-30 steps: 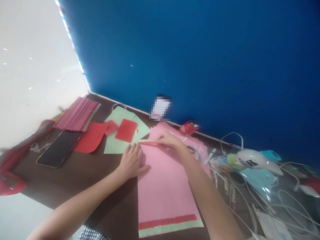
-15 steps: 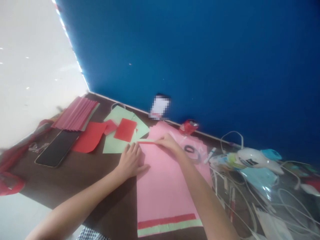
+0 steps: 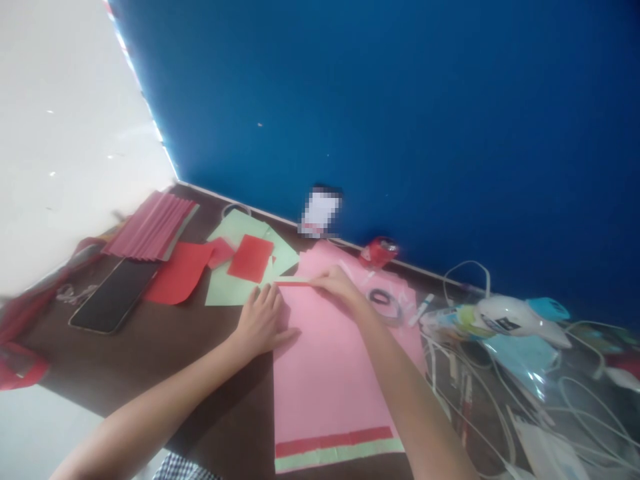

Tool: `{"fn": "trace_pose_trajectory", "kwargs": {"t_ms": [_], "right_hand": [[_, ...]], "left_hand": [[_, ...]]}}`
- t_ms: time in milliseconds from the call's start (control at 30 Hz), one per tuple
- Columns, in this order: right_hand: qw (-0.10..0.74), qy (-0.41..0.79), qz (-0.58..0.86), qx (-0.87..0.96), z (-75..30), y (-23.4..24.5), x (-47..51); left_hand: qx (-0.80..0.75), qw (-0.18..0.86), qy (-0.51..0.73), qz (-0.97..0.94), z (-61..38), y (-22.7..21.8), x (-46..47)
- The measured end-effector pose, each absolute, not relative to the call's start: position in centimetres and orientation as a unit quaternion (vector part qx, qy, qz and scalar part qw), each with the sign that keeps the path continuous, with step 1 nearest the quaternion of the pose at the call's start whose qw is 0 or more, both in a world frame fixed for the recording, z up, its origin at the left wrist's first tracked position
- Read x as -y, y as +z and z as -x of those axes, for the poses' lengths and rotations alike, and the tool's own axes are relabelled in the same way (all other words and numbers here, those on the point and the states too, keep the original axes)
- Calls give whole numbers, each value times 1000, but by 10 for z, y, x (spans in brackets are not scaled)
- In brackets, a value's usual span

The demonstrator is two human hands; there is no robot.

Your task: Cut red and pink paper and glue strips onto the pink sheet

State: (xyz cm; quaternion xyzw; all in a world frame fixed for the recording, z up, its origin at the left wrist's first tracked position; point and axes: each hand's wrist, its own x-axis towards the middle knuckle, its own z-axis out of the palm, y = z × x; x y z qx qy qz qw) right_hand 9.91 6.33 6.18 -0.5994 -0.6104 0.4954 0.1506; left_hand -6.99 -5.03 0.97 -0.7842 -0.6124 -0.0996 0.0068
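A large pink paper sheet (image 3: 325, 373) lies before me. Red (image 3: 335, 437) and pale green (image 3: 345, 454) strips run along its near edge. At the far edge is another narrow red and pale green paper strip (image 3: 294, 283). My left hand (image 3: 260, 321) rests flat, fingers spread, across the sheet's left edge, fingertips by the strip's left end. With thumb and fingers together, my right hand (image 3: 337, 285) grips the strip farther right; the fingertips partly hide it. Beneath and behind lie more pink sheets (image 3: 320, 253).
Left of the hands lie pale green sheets (image 3: 225, 287), a red square (image 3: 251, 257), a curled red sheet (image 3: 180, 280), a black phone (image 3: 107, 300) and pleated pink paper (image 3: 150, 227). White cables (image 3: 495, 400) and a white device (image 3: 515, 315) crowd the right. A blue wall (image 3: 375, 120) rises behind.
Both hands keep their places on the paper. Only a slight shift of the camera view shows.
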Motion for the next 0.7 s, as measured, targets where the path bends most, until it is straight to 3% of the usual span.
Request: {"fn": "trace_pose_trajectory", "kwargs": {"t_ms": [500, 700], "right_hand": [[153, 490, 590, 623, -101, 56, -61], [194, 476, 582, 631, -110, 39, -61]], "left_hand": [[608, 7, -98, 788, 71, 8, 50], [608, 9, -93, 788, 71, 9, 50]]}}
